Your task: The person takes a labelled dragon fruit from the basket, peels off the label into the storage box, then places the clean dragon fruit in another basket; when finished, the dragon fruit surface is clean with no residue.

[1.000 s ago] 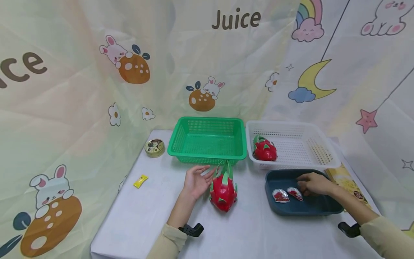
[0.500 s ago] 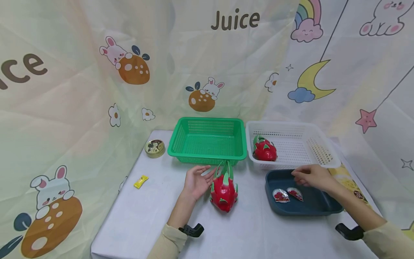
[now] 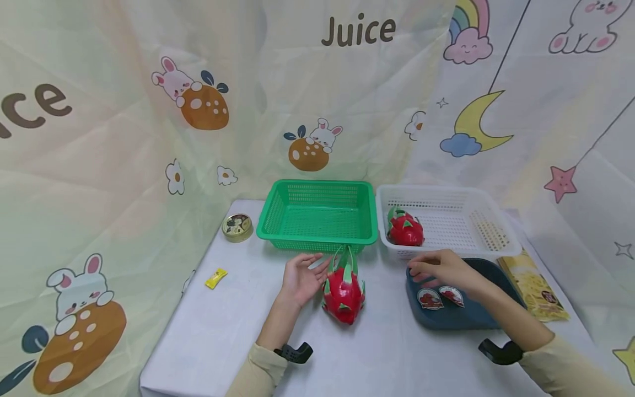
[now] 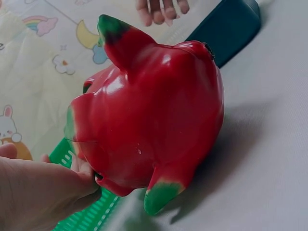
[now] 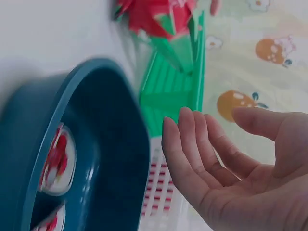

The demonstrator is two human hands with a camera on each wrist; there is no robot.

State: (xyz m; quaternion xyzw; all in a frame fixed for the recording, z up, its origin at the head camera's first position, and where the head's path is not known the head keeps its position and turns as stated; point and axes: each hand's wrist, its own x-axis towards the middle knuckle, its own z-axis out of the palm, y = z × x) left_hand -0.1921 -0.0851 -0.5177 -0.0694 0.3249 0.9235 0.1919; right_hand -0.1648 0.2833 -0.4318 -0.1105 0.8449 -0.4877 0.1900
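Observation:
My left hand (image 3: 303, 280) is palm up with relaxed fingers, its fingertips at the left side of a red toy dragon fruit (image 3: 343, 296) with green leaves. In the left wrist view this dragon fruit (image 4: 149, 110) hides part of the fingers. My right hand (image 3: 446, 270) is over the left back part of a dark blue tray (image 3: 476, 322). Its fingers are loosely bent, and the right wrist view shows nothing between thumb and fingers (image 5: 190, 144). Two stickers with a red fruit picture, a round one (image 3: 430, 299) and a partly raised one (image 3: 452, 296), lie in the tray.
A green basket (image 3: 317, 241) stands at the back. Beside it, a white basket (image 3: 456, 251) holds another dragon fruit (image 3: 405, 230). A round tin (image 3: 237, 227) and a small yellow packet (image 3: 216, 278) lie on the left. A yellow bag (image 3: 538, 292) lies right of the tray.
My right hand has risen out of the blue tray and moved left towards the dragon fruit. The left hand and the dragon fruit have stayed in place.

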